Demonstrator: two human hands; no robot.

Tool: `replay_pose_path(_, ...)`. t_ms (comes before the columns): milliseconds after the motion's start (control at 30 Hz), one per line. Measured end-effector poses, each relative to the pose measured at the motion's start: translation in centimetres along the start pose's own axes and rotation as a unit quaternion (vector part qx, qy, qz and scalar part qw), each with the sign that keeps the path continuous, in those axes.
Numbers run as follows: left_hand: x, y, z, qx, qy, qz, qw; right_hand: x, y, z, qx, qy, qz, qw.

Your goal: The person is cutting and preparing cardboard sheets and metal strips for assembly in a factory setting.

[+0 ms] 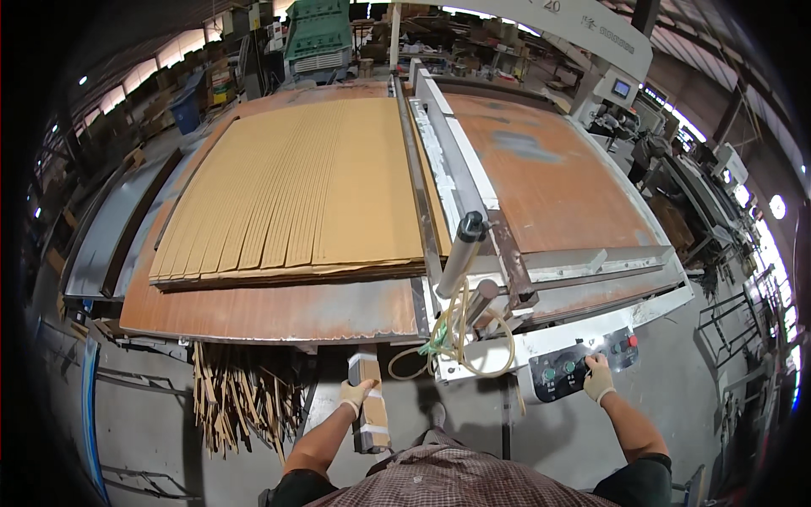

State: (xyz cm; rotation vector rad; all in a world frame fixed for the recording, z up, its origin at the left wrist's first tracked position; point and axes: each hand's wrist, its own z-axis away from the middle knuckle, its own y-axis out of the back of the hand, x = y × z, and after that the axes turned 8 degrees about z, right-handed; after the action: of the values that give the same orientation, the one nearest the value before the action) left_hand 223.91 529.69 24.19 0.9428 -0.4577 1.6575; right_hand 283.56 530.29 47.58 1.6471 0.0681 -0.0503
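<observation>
My left hand (356, 395), in a pale glove, is closed around a long cardboard block (370, 416) bound with white tape. The block stands below the machine table's front edge. To the right, my right hand (598, 382), also gloved, has its closed fingers at a dark control panel (625, 356) with green knobs and a red button. Whatever lies under those fingertips is hidden. Ahead, a fanned stack of yellow-brown cardboard sheets (363, 186) lies on the worn orange table (279, 313), left of the machine's long metal bar (414, 169).
A grey post (462, 253) and a looped pale hose (511, 338) rise near the front, between my hands. Cardboard strips (245, 397) hang under the table at left. Another orange table surface (541, 186) extends right of the bar. A small screen (622, 88) sits at the far right.
</observation>
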Motion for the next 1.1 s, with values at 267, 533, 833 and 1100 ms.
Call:
replay_pose_path(267, 1.1, -2.6, -7.8, 0.168, -0.076, 0.151, 0.971, 0.2, 0.4, 0.0, 0.005, 0.029, -0.046, 0.998)
replay_pose_path(533, 7.9, 7.4, -6.4, 0.153, 0.049, 0.61, 0.776, 0.3, 1.4, -1.1, 0.002, 0.075, -0.058, 0.996)
replay_pose_path(833, 18.1, 1.7, -3.9, 0.099, -0.015, 0.638, 0.764, 3.8, 2.4, -7.1, -0.238, 0.076, 0.1, 0.963)
replay_pose_path(1100, 15.4, 1.5, -6.0, 0.223, 0.036, 0.526, 0.82, -16.0, 11.8, -25.6, 0.05, 0.244, -0.065, 0.966)
